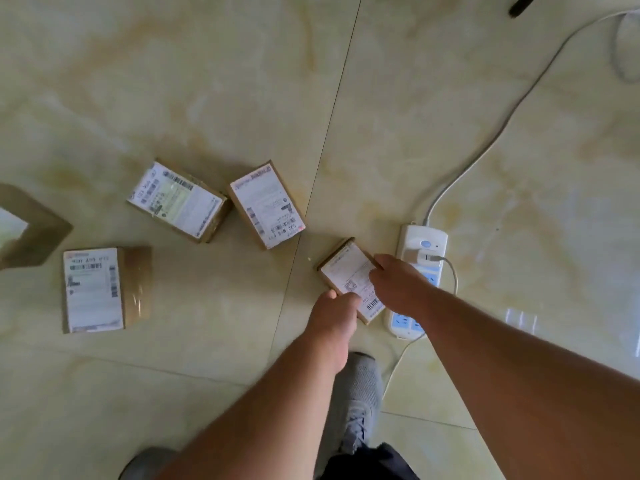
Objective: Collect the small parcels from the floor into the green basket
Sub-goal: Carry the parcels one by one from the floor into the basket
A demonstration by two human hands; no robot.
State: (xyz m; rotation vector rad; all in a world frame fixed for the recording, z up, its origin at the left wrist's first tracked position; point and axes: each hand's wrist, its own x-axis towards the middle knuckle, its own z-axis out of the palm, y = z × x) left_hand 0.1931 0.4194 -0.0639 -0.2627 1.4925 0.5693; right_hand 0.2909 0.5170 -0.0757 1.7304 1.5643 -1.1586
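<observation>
both hands are gripping a small parcel [349, 271] on the tiled floor [207, 81], the left hand [334, 311] at its near end and the right hand [398, 282] at its far side. a white power strip [417, 251] is lying just beside it. three more parcels [178, 200] [266, 204] [104, 289] are sitting to the left.

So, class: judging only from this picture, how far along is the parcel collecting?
Done: nothing visible; no green basket is in view. In hand: both hands, left and right, grip one parcel beside the power strip. Left: three labelled parcels on the floor.
</observation>
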